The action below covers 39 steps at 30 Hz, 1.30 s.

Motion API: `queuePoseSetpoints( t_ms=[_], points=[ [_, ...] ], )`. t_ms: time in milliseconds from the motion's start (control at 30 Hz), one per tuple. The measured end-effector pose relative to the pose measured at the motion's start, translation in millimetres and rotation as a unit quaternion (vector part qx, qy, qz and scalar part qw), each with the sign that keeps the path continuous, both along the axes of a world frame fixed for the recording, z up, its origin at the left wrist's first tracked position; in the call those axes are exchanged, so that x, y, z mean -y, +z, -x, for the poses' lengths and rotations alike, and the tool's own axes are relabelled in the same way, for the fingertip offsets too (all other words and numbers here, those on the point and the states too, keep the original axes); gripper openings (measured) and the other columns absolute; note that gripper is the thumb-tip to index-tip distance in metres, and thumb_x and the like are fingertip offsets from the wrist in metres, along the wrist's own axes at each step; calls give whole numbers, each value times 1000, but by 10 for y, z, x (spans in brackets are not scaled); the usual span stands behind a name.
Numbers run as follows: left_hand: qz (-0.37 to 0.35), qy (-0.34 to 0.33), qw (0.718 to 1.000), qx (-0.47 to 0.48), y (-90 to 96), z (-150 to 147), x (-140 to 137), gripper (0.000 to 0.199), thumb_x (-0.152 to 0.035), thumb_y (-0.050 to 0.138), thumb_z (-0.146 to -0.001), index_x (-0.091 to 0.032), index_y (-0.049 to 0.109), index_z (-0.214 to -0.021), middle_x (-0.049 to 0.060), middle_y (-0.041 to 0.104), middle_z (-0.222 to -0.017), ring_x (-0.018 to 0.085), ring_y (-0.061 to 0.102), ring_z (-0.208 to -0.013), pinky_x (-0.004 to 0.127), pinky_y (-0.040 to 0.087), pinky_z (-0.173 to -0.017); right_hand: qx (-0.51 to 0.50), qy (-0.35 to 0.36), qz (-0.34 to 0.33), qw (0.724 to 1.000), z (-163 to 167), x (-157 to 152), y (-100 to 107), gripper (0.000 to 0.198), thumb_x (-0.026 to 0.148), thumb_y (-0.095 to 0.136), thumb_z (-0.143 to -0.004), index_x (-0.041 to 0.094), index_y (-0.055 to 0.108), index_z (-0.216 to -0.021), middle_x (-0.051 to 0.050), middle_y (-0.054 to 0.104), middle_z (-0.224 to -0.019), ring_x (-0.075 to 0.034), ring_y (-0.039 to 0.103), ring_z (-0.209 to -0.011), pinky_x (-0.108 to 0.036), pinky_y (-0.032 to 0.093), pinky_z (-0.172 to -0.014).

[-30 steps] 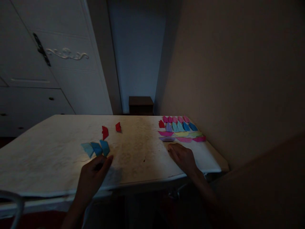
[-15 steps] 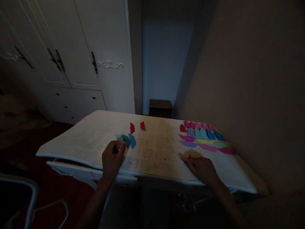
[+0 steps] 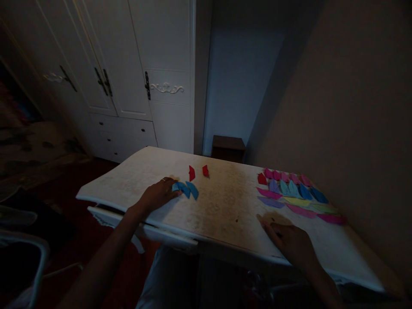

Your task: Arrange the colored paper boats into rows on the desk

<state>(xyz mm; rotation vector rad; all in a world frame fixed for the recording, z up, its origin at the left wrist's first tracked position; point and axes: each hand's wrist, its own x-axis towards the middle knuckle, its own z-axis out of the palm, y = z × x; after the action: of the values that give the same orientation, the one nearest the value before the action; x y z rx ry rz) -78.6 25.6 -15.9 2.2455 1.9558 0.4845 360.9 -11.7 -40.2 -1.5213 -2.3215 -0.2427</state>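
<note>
My left hand [image 3: 161, 195] lies over the left part of the table, its thumb and fingers closed about the left end of a blue folded-paper boat [image 3: 183, 188]. Touching that boat on its right is another blue paper boat [image 3: 192, 190]. Two red paper boats, one on the left [image 3: 192, 173] and one on the right [image 3: 205, 171], sit just beyond them. Near the front edge, my right hand [image 3: 291, 242] rests with a finger stretched toward the left, and I see nothing held in it. What lies beneath my left palm is hidden.
Rows of pink, red, purple, light blue, blue and yellow paper boats [image 3: 292, 189] lie on the right of the white table [image 3: 219, 210]. A drawer [image 3: 167, 236] sticks out at the front. Beyond stand a white wardrobe [image 3: 170, 116] and a brown box-shaped stand [image 3: 228, 142].
The view has swung left. My left hand has lowered and stretched forward from a pinch above the blue boats onto one, covering the pale green-blue boat. My right hand stays roughly in place.
</note>
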Motion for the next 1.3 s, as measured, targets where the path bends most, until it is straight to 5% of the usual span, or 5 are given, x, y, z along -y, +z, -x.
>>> queuePoseSetpoints(
  t_ms=[133,300,567,1067,1300],
  points=[
    [-7,-8,999,31,1,126,53,49,-53,48,-88,-25,58,-127,9,58,-135,27,60,-114,39,46,-95,-2,-14,8,1000,-10,-16,-15,60,53,28,-98,30,76,-71,-2,73,-62,-19,70,-55,-27,46,-47],
    [-1,5,999,43,27,259,106,63,-47,50,-87,-24,41,-145,11,56,-139,28,59,-117,39,45,-97,1,-20,11,1000,-22,-16,-28,61,54,26,-98,30,77,-75,-2,75,-70,-20,71,-60,-28,49,-50],
    [10,61,998,-19,126,228,127,47,-42,48,-84,-19,61,-122,12,66,-125,29,65,-107,38,50,-89,-17,-20,2,1000,-11,2,-24,65,59,25,-97,28,76,-72,-5,75,-68,-22,71,-56,-29,47,-47],
    [-68,127,990,-2,148,170,195,45,-38,44,-88,-20,58,-127,8,71,-114,28,66,-101,38,48,-84,-2,-24,-9,1000,7,18,-1,67,58,21,-98,28,76,-72,-4,73,-62,-22,70,-55,-28,45,-46],
    [-112,131,983,69,409,-73,239,35,-40,52,-86,-21,68,-111,5,75,-94,18,65,-65,29,49,-66,-4,-23,-13,1000,40,25,9,63,53,25,-100,27,74,-71,-2,72,-62,-19,69,-55,-25,40,-48]
  ],
)
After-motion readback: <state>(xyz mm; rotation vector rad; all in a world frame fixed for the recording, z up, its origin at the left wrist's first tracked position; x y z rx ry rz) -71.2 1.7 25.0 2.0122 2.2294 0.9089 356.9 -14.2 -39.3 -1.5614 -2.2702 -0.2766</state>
